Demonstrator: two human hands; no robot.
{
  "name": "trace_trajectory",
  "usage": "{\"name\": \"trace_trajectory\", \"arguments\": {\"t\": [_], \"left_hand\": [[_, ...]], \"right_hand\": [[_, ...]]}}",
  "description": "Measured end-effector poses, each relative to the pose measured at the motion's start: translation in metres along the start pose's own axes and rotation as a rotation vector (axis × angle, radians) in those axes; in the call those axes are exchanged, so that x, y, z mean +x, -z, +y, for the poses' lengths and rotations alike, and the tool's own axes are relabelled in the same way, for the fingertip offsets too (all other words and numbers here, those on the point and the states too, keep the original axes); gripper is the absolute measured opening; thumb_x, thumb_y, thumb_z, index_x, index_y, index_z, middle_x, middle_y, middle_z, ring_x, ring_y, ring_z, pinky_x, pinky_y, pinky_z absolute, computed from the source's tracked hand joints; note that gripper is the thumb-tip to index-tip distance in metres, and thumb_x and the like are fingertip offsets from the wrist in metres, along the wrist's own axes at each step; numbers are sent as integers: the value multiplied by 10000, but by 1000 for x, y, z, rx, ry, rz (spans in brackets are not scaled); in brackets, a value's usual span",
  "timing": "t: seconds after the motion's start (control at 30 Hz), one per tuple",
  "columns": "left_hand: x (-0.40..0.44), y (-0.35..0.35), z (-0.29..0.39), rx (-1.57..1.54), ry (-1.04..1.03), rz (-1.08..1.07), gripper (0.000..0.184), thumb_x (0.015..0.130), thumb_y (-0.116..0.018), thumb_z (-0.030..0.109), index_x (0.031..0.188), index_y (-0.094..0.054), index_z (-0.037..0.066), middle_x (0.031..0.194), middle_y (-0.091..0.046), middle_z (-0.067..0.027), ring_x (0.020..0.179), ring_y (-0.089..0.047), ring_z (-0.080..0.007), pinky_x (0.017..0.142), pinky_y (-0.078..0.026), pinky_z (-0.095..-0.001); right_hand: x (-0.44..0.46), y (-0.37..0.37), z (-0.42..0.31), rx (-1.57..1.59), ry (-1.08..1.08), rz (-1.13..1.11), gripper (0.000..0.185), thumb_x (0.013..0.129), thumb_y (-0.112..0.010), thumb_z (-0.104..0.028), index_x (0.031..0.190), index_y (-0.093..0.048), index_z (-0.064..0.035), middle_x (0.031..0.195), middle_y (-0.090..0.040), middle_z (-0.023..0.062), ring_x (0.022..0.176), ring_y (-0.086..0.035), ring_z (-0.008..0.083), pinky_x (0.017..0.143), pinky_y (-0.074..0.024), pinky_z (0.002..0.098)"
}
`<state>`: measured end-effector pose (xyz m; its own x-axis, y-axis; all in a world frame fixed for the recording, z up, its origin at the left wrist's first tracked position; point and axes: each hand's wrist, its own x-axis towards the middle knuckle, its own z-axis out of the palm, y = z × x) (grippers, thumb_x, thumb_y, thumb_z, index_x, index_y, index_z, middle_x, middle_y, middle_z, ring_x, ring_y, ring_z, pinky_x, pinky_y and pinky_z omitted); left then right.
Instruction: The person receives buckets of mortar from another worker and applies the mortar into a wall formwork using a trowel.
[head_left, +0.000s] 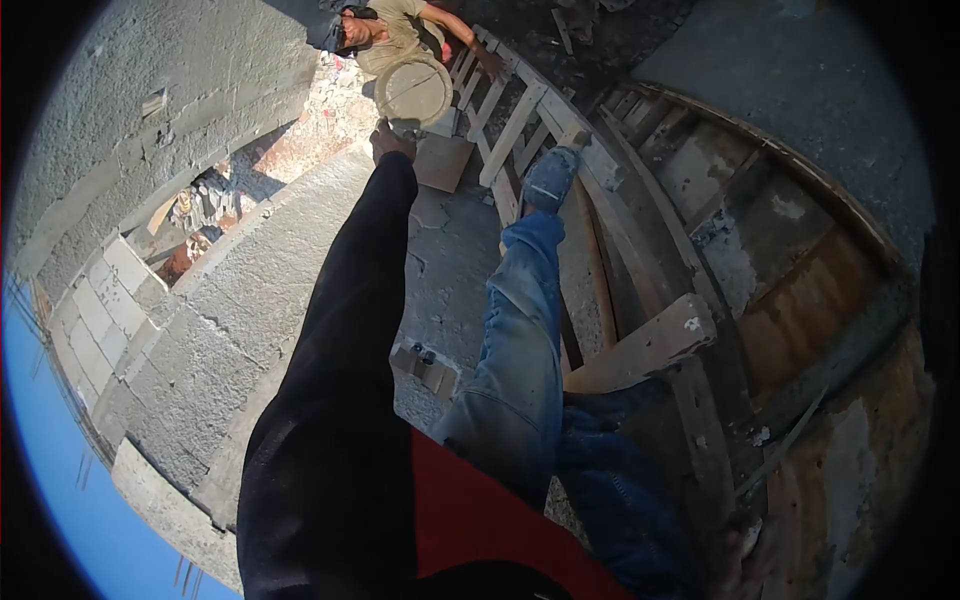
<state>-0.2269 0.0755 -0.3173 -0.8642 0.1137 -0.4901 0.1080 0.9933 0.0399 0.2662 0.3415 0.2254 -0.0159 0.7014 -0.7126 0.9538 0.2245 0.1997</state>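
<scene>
My left hand [390, 141], at the end of a long black sleeve, is closed at the near edge of a round bucket [415, 92] at the top centre. Greyish material shows inside the bucket's round rim. How the fingers hold the edge is too small to make out fully. Right behind the bucket is a co-worker [398, 38] in a tan shirt and dark cap, one hand on the wooden slats. My right hand does not show.
A leg in blue jeans [520, 340] reaches a dusty shoe [551, 180] on a wooden frame [515, 130]. Wooden beams [650, 345] and formwork panels [800, 310] fill the right side. A rough grey wall [240, 330] with an opening stands left.
</scene>
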Motion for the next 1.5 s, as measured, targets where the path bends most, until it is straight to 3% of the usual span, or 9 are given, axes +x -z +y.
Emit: {"name": "trace_trajectory", "arguments": {"t": [0.13, 0.4, 0.43, 0.6, 0.97, 1.0, 1.13, 1.43, 1.5], "left_hand": [[15, -11, -4, 145, 31, -55, 991, 763, -757, 352, 1520, -166, 111, 1534, -102, -327, 1308, -412, -456, 1078, -382, -434], [47, -21, -15, 443, 35, -69, 1135, 731, -792, 377, 1543, -7, 272, 1609, 69, -111, 1445, -93, -458, 1083, -300, -609], [35, -21, -13, 533, -94, 119, 904, 737, -786, 356, 1494, -309, 229, 1539, -287, -171, 1372, -345, -408, 1030, -399, -533], [31, 5, -50, 218, -472, -42, 273, 768, -731, 302, 930, -718, 82, 830, -695, -190, 866, -683, -342, 791, -526, -409], [-21, 38, -9, 1, -564, -511, 283, 750, -680, 308, 933, -715, 95, 911, -706, -154, 919, -684, -298, 809, -524, -391], [-51, 84, 22, 180, -961, -593, 224, 789, -653, 252, 901, -708, 66, 871, -709, -125, 848, -687, -258, 756, -527, -353], [-124, 150, 59, -560, -443, -936, 256, 898, -540, 221, 915, -673, 4, 810, -695, -125, 796, -676, -235, 724, -525, -328], [-440, 432, 224, -8, -637, -907, 316, 859, -684, 337, 972, -636, 45, 801, -636, -79, 780, -609, -152, 711, -475, -301], [-467, 420, 224, -114, -1017, -676, 421, 860, -668, 412, 994, -636, 14, 738, -597, -99, 710, -571, -177, 675, -456, -336]], "right_hand": [[10, -15, -5, 4, 23, -15, 424, 923, -581, -157, 1331, -498, -75, 1265, -529, 218, 1073, -560, 382, 878, -440, 486], [21, -33, -13, 31, 42, -37, 412, 911, -599, -153, 1310, -516, -89, 1215, -548, 210, 1031, -570, 368, 843, -450, 469], [20, -32, -14, 38, 44, -42, 411, 910, -601, -153, 1307, -518, -91, 1209, -551, 209, 1026, -572, 367, 839, -452, 467], [3, -18, -11, 71, 69, -10, 404, 903, -612, -151, 1294, -528, -99, 1178, -562, 204, 999, -578, 358, 816, -459, 456], [-16, 53, -2, 283, 146, 301, 411, 874, -644, -258, 1200, -557, -24, 893, -620, 210, 830, -582, 342, 740, -452, 433], [-14, 55, 1, 363, 131, 316, 417, 865, -642, -263, 1181, -557, -5, 866, -618, 214, 813, -580, 349, 745, -446, 437], [6, 59, 16, 645, 72, 150, 336, 856, -626, -248, 1050, -552, 15, 859, -620, 232, 771, -584, 383, 741, -445, 447], [11, 47, 11, 902, 123, 359, 330, 846, -636, -265, 1017, -561, 7, 895, -638, 259, 859, -627, 419, 762, -479, 450], [-15, 53, 0, 1012, 114, 374, 326, 851, -634, -268, 1014, -562, 5, 889, -639, 252, 866, -630, 411, 769, -479, 453]]}}
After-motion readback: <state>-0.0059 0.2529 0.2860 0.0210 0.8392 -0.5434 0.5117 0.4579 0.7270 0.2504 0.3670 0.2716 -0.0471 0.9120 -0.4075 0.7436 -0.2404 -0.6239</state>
